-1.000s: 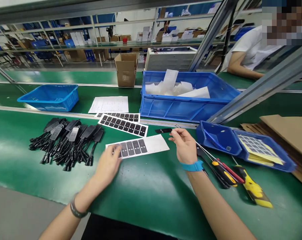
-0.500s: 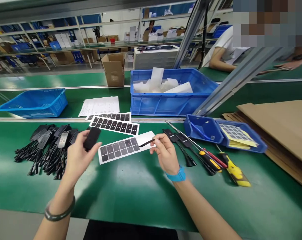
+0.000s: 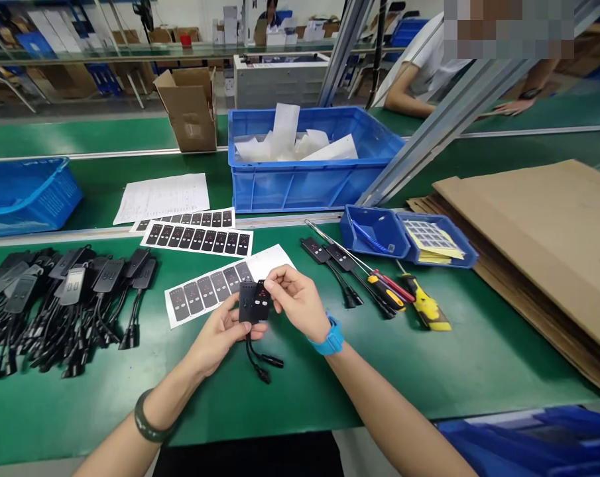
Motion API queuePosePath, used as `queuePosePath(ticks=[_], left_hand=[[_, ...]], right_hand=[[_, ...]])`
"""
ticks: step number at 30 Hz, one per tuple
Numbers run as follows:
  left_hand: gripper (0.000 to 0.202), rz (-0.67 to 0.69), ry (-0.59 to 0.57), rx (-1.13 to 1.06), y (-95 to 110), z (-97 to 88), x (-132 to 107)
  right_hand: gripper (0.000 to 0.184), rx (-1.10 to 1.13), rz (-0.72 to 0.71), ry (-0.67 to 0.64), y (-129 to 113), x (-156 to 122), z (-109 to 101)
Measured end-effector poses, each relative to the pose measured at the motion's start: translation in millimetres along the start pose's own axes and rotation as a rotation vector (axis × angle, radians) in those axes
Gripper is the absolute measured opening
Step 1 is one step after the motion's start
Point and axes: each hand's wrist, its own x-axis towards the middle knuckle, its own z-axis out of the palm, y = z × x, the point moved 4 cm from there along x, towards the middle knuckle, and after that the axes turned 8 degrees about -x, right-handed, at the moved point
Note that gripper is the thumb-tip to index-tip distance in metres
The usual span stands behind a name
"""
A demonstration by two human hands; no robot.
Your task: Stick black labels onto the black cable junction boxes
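Observation:
My left hand (image 3: 225, 334) is closed around a small black controller box (image 3: 246, 303), from which two short black cables hang with plugs at their ends. In my right hand (image 3: 292, 298), thumb and fingers pinch a black label sticker (image 3: 262, 305) printed with red and white marks. The label lies against or just over the box's right half; I cannot tell whether it sticks. Beneath and behind them is a white label sheet (image 3: 272, 262), with a row of dark labels on its left part and bare backing at right. At left lies a pile of black cabled controllers (image 3: 71, 291).
Two labelled controllers (image 3: 315, 249) lie at right beside screwdrivers (image 3: 426, 301). Behind are small blue bins (image 3: 374, 228), a large blue crate (image 3: 300, 189) and more label sheets (image 3: 197, 238). Cardboard sheets (image 3: 533, 212) cover the right side; a metal post (image 3: 429, 146) slants across. A co-worker sits beyond.
My left hand has moved right, bringing the controller from near the pile to the middle. My right hand has moved slightly left and down, bringing the label to the box. The view has shifted.

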Motion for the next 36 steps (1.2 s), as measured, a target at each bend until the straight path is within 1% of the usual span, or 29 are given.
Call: queuePosePath(ticks=[3, 6, 13, 18, 32, 36], left_hand=[[0.056, -0.009, -0.044, -0.014, -1, 1.5, -3], [0.056, -0.016, -0.086, -0.015, -2, 3.6, -4], [0.054, -0.032, -0.132, 0.020, -4, 5.6, -3], [0.051, -0.022, -0.110, 0.021, -6, 4.9, -4], [0.060, 0.035, -0.103, 0.150, -7, 9.0, -5], [0.055, 0.053, -0.116, 0.172, -7, 8.7, -6]], right_hand=[[0.018, -0.046, -0.006, 0.004, 2, -3, 3], [0.016, -0.040, 0.025, 0.003, 7, -5, 6], [0.016, -0.032, 0.076, -0.003, 13, -8, 8], [0.016, -0.021, 0.097, 0.010, 13, -9, 9], [0.011, -0.072, 0.084, 0.066, 13, -9, 9], [0.013, -0.116, 0.068, 0.089, 15, -11, 9]])
